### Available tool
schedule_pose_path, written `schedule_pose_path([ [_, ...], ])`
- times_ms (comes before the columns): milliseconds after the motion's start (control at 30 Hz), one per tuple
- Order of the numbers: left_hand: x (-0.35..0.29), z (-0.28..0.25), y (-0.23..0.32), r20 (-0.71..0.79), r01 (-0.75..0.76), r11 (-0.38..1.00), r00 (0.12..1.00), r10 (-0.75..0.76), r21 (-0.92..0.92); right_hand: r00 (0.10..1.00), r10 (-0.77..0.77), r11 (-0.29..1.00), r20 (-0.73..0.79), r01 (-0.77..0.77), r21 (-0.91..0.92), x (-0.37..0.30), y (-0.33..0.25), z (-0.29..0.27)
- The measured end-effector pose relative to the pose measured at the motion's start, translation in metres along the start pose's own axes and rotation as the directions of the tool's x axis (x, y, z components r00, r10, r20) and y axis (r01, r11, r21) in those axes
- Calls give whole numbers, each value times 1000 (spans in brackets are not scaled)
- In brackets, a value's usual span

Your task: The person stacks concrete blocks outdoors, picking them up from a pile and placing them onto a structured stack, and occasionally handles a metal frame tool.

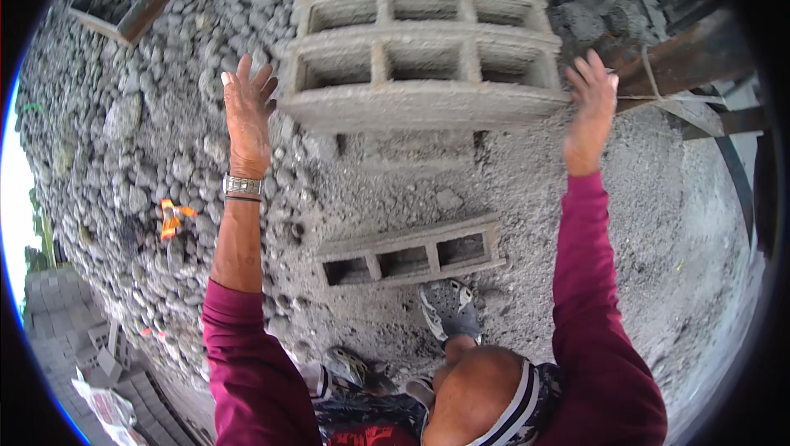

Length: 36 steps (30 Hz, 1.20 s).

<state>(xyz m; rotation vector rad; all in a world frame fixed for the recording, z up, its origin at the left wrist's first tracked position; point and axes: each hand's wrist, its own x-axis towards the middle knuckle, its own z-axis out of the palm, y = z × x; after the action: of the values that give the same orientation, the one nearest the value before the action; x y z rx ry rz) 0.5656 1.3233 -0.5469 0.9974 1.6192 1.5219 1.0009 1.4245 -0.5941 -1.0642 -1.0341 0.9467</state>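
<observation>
Ahead of me, several grey hollow concrete blocks stand in a row, one behind another, with their rectangular cavities facing up. My left hand (247,121) is raised beside the left end of the nearest concrete block (428,110), its fingers spread and nothing in them. On the opposite side, my right hand (590,113) is also open, fingers extended, close to that block's right end. Whether its fingertips touch the block I cannot tell. Between that row and my feet, a single hollow block (411,238) lies apart on the gritty ground.
Rounded stones (123,158) cover the left side, with an orange scrap (170,220) among them. A rusty metal frame (136,18) lies at the far left. Rusty beams (691,55) stand at the right. Stacked blocks (58,314) and a white sack (111,409) are lower left. My shoe (450,308) is beside the single block.
</observation>
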Motion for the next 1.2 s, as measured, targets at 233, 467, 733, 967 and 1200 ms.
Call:
schedule_pose_path([
  [233,-167,-108,-86,90,341,719,868,-488,605,835,480,734,269,-214,-644,-175,48,-90],
  [467,-263,-85,-124,102,423,641,780,-617,641,741,590,486,321,-9,-874,-227,62,-64],
  [733,-279,-55,-176,-265,686,684,728,-633,249,791,585,478,179,-158,-864,-231,71,-52],
  [967,-273,-53,-172,-298,624,645,780,-551,442,609,779,457,149,-390,-799,-211,67,-52],
  [1200,-250,-72,-172,-248,615,450,729,-638,648,471,871,401,140,-517,-756,-204,41,-37],
])
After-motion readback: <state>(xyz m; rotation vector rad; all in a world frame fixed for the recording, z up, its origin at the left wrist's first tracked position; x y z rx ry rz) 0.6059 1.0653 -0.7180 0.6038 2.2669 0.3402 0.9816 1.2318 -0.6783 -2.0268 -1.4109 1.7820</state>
